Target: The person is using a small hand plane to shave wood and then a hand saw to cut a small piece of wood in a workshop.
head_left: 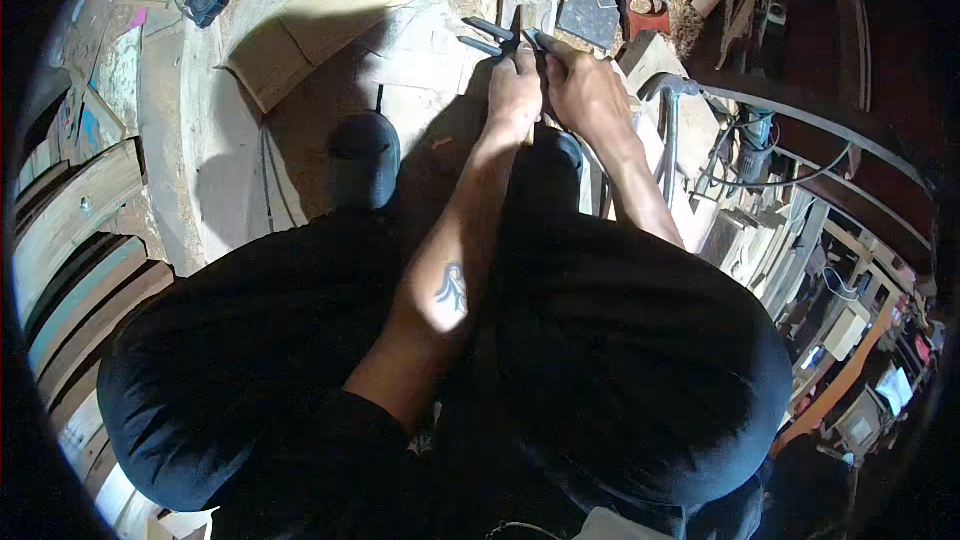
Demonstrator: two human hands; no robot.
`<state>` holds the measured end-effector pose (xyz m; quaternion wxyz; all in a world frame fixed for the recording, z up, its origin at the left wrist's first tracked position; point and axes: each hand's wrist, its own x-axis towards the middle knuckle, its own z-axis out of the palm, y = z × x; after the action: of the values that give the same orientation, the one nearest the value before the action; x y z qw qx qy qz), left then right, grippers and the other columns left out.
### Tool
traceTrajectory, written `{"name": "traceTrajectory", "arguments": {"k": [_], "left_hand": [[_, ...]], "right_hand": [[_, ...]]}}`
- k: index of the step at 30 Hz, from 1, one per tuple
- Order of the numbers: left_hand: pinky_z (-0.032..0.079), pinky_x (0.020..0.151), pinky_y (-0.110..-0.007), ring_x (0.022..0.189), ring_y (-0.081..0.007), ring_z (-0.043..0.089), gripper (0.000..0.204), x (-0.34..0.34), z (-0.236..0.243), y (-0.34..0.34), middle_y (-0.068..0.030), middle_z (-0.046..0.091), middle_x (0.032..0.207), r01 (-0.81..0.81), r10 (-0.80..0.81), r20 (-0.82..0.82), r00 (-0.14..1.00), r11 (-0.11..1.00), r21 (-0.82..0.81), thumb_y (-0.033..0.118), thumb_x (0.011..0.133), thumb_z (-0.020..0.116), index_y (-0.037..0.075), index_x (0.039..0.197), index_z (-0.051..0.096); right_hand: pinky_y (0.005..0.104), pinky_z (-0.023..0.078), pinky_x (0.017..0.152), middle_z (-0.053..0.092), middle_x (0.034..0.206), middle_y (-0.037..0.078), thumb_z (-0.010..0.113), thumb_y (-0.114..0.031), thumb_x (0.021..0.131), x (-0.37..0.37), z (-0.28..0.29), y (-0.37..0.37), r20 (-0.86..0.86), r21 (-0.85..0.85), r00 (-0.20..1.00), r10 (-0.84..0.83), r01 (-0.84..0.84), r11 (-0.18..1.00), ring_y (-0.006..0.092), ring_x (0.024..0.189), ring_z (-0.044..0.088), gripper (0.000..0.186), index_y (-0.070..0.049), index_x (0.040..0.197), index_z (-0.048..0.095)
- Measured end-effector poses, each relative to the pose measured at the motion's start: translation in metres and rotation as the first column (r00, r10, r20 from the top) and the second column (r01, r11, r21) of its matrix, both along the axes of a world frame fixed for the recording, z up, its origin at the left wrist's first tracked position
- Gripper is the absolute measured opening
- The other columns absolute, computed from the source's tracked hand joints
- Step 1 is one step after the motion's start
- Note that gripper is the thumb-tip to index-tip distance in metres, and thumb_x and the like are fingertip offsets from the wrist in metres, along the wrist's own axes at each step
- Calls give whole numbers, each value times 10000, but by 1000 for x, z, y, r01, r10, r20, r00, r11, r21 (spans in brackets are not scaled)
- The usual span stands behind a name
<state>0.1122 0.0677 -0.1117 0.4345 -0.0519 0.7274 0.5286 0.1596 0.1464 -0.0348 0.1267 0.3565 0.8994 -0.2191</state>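
Left hand [514, 96] and right hand [592, 98] curl at the dark metal tool [490, 28], probably steadying it; what each grips cannot be told; hammer [671, 130] lies near, likely for reach

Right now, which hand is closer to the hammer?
The right hand: the claw hammer lies along its outer side. The left hand is farther across.

Sleeve [375, 430] and trousers [260, 350] are black, the rounded footwear [363, 160] dark. Both hands [515, 95] [590, 98] are bare; a curling tattoo [452, 284] marks the left arm [466, 210]
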Motion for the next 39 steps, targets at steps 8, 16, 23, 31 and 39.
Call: {"name": "traceTrajectory", "arguments": {"k": [8, 16, 23, 31, 39], "left_hand": [[484, 949, -521, 1090, -506, 615, 637, -2, -24, 2, -367, 655, 1068, -29, 25, -127, 992, 999, -24, 485, 1037, 406, -100, 1080, 656], [479, 947, -546, 1077, -522, 608, 632, -11, -39, 7, -376, 641, 1093, -3, 5, -232, 973, 1000, 8, 459, 1050, 372, -111, 1099, 639], [476, 933, -546, 1081, -525, 606, 656, -6, -29, 12, -381, 641, 1081, -51, 51, -138, 989, 999, 3, 496, 1031, 409, -119, 1087, 632], [489, 923, -537, 1078, -509, 617, 611, -6, -30, 6, -362, 652, 1076, -31, 25, -76, 997, 996, -81, 468, 1060, 379, -88, 1084, 630], [483, 967, -543, 1096, -514, 607, 587, 3, -39, 10, -371, 634, 1133, -12, 9, -63, 998, 999, -37, 420, 1065, 349, -97, 1145, 615]], "right_hand": [[516, 562, 831, 712, 914, 282, 535, -332, 989, -6, -9, -12, 3, 39, 1000, -1, 1, 999, 434, 905, 712, 364, -185, 1287, 683], [494, 557, 839, 723, 931, 254, 524, -389, 1007, -22, 0, -5, 7, 54, 997, 81, -82, 995, 408, 914, 716, 403, -136, 1282, 676], [504, 563, 773, 705, 912, 259, 577, -252, 957, -13, -17, -2, -116, 90, 993, 11, 0, 996, 435, 851, 700, 303, -182, 1211, 725], [544, 537, 838, 700, 952, 292, 585, -285, 964, -35, -17, 1, -36, 51, 999, -7, 8, 999, 475, 940, 679, 302, -110, 1186, 691], [537, 540, 849, 702, 973, 282, 595, -305, 961, -42, -33, 13, -45, 81, 998, -41, 44, 996, 469, 976, 675, 282, -134, 1162, 695]]}}
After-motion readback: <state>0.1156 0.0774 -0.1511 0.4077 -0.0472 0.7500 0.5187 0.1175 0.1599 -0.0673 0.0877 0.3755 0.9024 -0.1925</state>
